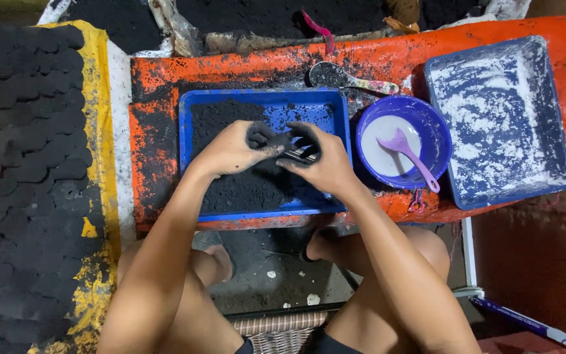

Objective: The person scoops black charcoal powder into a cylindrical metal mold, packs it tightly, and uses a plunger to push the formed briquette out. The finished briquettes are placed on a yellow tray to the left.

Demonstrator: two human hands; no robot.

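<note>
My left hand (pixel 237 149) and my right hand (pixel 316 160) meet over a blue tray (pixel 263 98) filled with black powder (pixel 244 190). Both hands' fingertips are blackened. Together they pinch a small dark object with a metal-looking part (pixel 293 153) between them. What the object is I cannot tell. The tray lies on an orange, soot-stained board (pixel 158 85).
At left, rows of black round cakes (pixel 21 164) lie on a yellow-edged sheet. Right of the tray stands a purple bowl (pixel 427 118) of white powder with a lilac spoon (pixel 407 154). A second blue tray (pixel 499 118) is dusted white. A blackened spoon (pixel 335 75) lies behind.
</note>
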